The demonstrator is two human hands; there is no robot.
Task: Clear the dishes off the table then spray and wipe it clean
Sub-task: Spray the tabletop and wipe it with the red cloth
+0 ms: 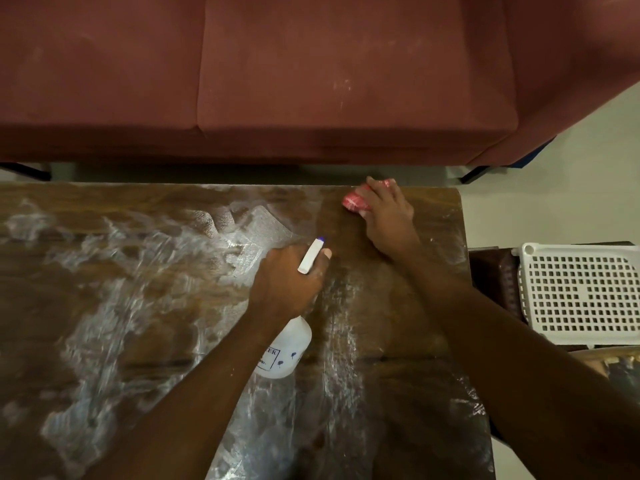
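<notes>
The dark wooden table (104, 306) fills the lower view, streaked with white wet smears. My left hand (287, 282) grips the neck of a white spray bottle (287, 351), whose white nozzle with a blue tip (311, 254) points toward the far edge. My right hand (384, 213) presses a red-pink cloth (353, 202) onto the table near its far right corner, fingers curled over it. No dishes show on the table.
A maroon sofa (277, 81) runs along the far side, with a narrow floor gap before the table. A white perforated plastic basket (581, 292) stands to the right of the table on a dark surface. Pale floor (554, 188) lies at the right.
</notes>
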